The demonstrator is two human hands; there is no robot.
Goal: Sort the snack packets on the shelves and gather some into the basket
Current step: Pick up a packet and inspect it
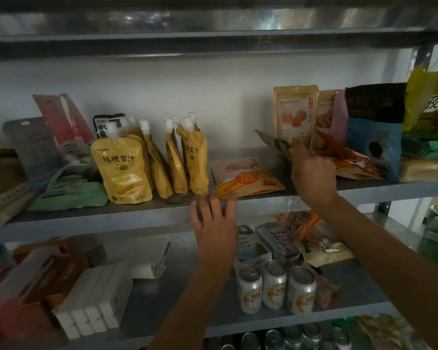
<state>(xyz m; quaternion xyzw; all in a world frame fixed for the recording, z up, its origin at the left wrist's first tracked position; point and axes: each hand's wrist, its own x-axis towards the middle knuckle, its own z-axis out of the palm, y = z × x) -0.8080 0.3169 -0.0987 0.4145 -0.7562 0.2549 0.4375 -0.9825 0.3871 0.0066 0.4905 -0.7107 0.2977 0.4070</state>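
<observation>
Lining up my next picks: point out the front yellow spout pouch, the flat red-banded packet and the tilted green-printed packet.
front yellow spout pouch [122,173], head view, front face
flat red-banded packet [247,179], head view, red band
tilted green-printed packet [271,142], head view, left half

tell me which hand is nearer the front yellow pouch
Left. The left hand sits at the shelf edge right of the pouch; right hand is farther right, gripping a green packet.

Occluded, cropped and blurred regions
The right hand [311,170] has motion-blurred fingers [299,154] at the green packet [280,145], so the hold is unreadable. The yellow bag [430,104] is cut by the right edge, the bottom-row cans [273,338] by the lower edge. The rear spout pouches [159,160] are partly hidden.
</observation>
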